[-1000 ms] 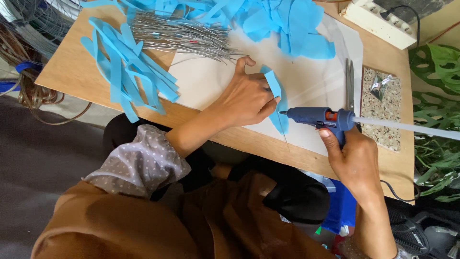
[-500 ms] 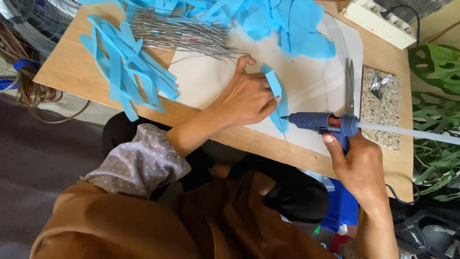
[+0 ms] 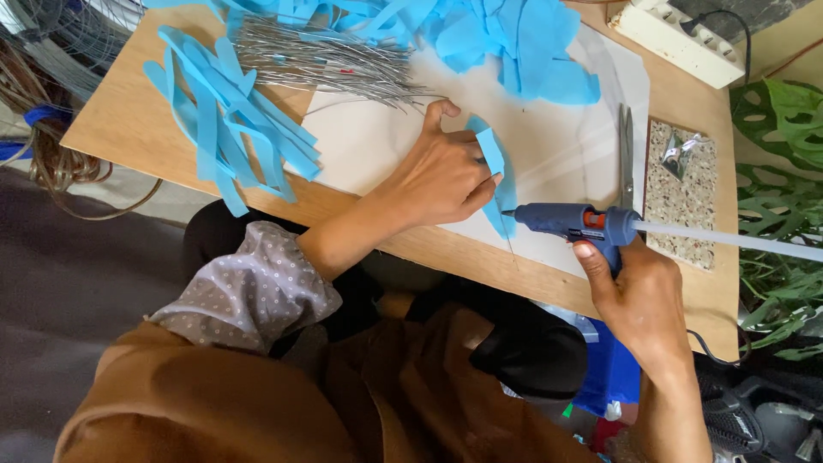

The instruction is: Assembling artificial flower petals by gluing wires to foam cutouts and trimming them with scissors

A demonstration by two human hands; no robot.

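Scissors (image 3: 625, 154), wire bundle (image 3: 330, 60), power strip (image 3: 681, 39).

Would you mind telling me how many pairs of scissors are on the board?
1. The scissors lie on the white sheet, just beyond the glue gun in the right hand. Others may be hidden under the blue strips.
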